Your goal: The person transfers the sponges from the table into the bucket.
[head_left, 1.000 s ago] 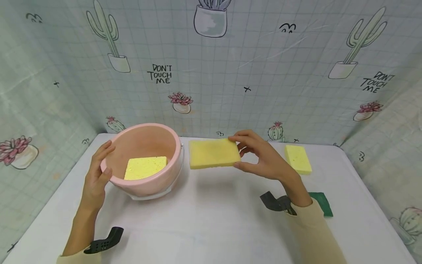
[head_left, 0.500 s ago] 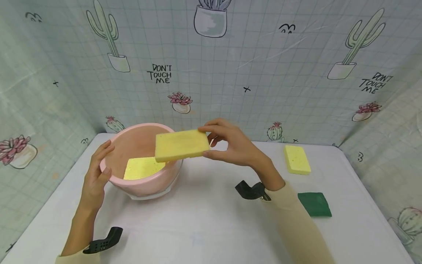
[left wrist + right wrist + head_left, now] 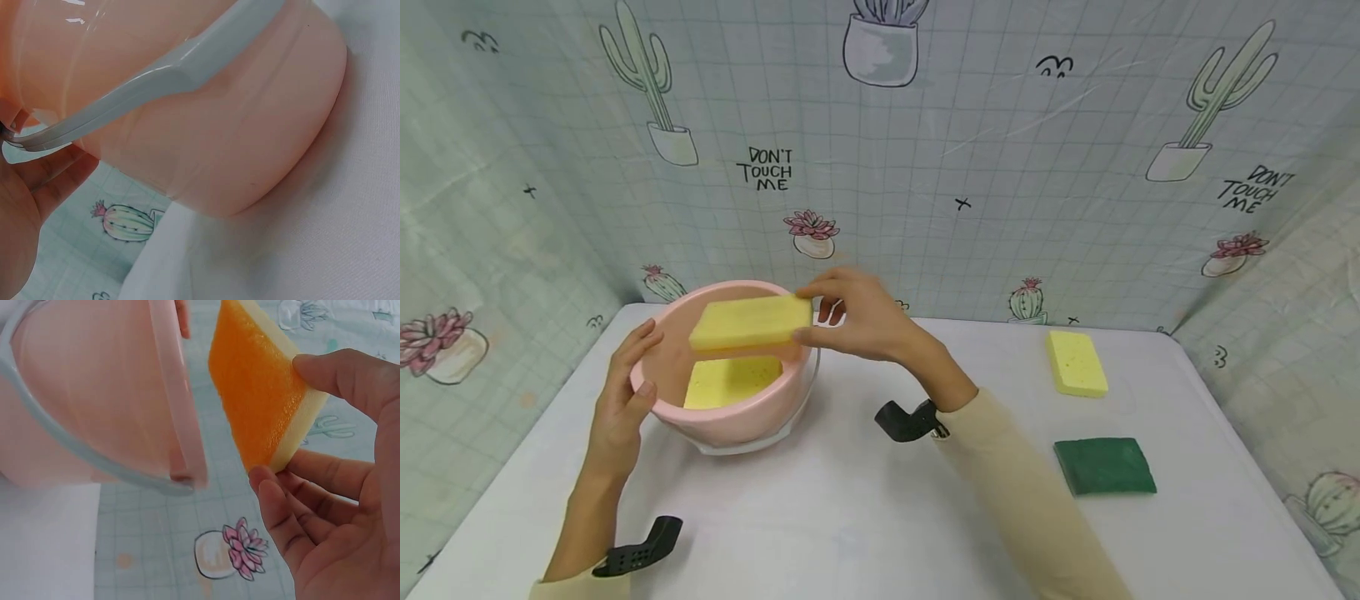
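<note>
Fingers of the right hand (image 3: 872, 315) pinched the orange-backed sponge (image 3: 748, 322) by its right end; long axis ran leftward from them, over the mouth of the pink bucket (image 3: 745, 427), apart from its rim. The left hand (image 3: 619, 408), farther from the sponge, gripped the bucket's left edge. A second yellow sponge (image 3: 733, 385) lay inside.

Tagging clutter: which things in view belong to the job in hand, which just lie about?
In the job:
round pink plastic bucket, held by left hand
rectangular yellow-and-orange sponge, in right hand
rectangular yellow sponge inside the bucket

Seemingly lying about:
loose rectangular yellow sponge
dark green rectangular pad, material unclear
</note>
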`<state>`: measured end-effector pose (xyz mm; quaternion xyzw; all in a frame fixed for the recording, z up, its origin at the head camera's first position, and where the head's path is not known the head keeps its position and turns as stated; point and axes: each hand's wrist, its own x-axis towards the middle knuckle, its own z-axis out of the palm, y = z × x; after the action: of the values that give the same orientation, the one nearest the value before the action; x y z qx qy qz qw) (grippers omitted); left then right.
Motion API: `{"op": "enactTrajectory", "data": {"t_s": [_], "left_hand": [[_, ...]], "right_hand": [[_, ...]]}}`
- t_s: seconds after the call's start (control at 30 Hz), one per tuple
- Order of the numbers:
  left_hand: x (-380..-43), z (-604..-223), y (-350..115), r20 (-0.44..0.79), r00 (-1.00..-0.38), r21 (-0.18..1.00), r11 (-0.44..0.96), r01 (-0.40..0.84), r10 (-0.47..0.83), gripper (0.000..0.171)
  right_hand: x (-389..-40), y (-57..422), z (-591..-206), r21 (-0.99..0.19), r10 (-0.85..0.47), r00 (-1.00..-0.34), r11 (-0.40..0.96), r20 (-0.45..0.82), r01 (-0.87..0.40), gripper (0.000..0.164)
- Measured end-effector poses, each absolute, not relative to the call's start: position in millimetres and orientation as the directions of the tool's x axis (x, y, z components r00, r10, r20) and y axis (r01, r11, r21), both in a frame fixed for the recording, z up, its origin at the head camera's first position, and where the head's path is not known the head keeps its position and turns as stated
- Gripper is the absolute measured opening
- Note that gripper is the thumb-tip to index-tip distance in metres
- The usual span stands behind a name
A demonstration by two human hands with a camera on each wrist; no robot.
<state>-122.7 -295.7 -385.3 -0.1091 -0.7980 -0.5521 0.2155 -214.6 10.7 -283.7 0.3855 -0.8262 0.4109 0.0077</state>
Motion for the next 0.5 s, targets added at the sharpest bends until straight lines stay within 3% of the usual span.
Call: {"op": "enactTrajectory", "data": {"t_s": [0.3,0.5], "left_hand": [[-122.3,-387.2,-295.1,0.488,-0.871,0.815,0.389,0.43,-0.058,0.053],[-123.5,-386.0,-295.2,0.493,-0.868,0.816,0.378,0.437,-0.06,0.052]], "right_hand": [[-220.0,-17.7,-287.8,-0.623,-0.612,-0.759,0.508,0.224,-0.594,0.047],[-221.9,-31.9,-287.5,-0.595,-0.621,-0.755,0.531,0.211,-0.603,0.047]]}}
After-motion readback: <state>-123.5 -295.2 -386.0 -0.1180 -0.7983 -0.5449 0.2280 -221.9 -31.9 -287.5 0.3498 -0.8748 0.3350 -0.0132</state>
